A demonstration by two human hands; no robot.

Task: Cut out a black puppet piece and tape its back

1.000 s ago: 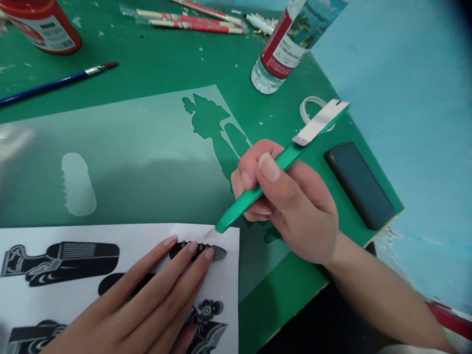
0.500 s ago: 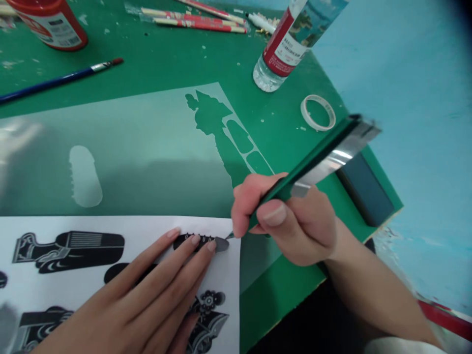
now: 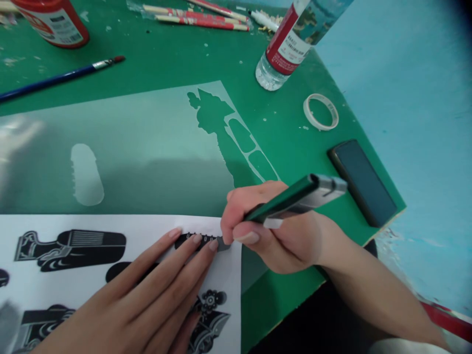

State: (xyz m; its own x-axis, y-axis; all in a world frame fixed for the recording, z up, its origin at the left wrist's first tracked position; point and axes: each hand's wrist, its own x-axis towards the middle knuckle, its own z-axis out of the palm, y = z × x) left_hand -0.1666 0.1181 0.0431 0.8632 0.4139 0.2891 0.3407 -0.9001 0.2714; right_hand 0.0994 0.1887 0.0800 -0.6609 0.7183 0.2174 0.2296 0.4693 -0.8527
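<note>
My left hand (image 3: pixel 140 295) lies flat with fingers stretched on a white printed sheet (image 3: pixel 147 223). Its fingertips press at a small dark printed shape (image 3: pixel 223 244) with a grey end near the sheet's right edge. In my right hand (image 3: pixel 273 236) is a slim green and silver utility knife (image 3: pixel 295 196), gripped like a pen. The knife's tip is hidden behind my fingers, close to the grey end of the shape. Black figure prints (image 3: pixel 84 250) show around my left hand.
A translucent plastic sheet (image 3: pixel 147 128) with cut-out shapes lies beneath the paper. A bottle (image 3: pixel 287 49), a tape roll (image 3: pixel 320 112) and a phone (image 3: pixel 367 182) stand or lie at right. A paintbrush (image 3: pixel 59 79), a red jar (image 3: pixel 62 24) and wrapped chopsticks (image 3: pixel 202 19) lie farther back.
My right hand has shifted slightly left and down, and the knife's rear end has swung lower, uncovering the phone. My left hand keeps its place on the sheet.
</note>
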